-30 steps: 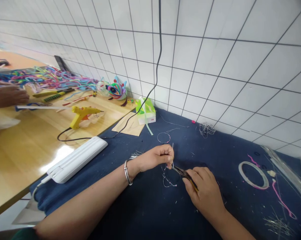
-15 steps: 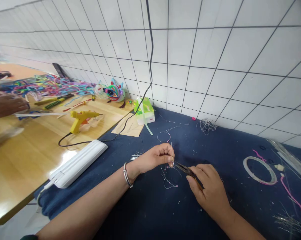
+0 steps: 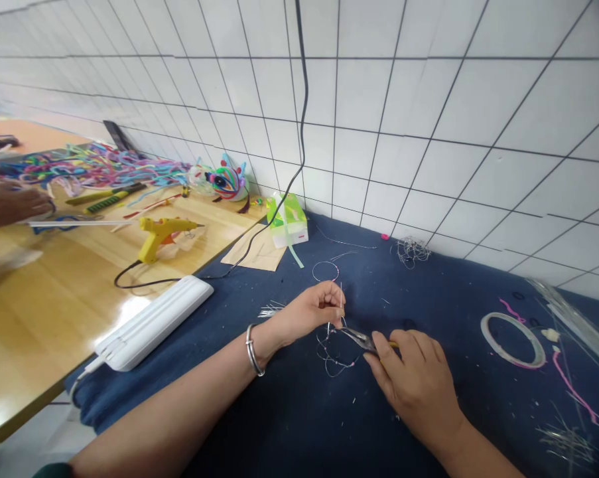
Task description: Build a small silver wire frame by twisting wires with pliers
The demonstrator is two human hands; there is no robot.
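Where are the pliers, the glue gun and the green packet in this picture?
Pliers (image 3: 361, 340), head view: metal nose.
Glue gun (image 3: 152, 232), head view: yellow body.
Green packet (image 3: 295, 210), head view: green top.

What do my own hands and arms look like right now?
Your left hand is bare, with a silver bangle at the wrist and a dark green sleeve edge. Your right hand is bare, its forearm uncovered.

no text can be read; the red mark on the tissue pack is too small.
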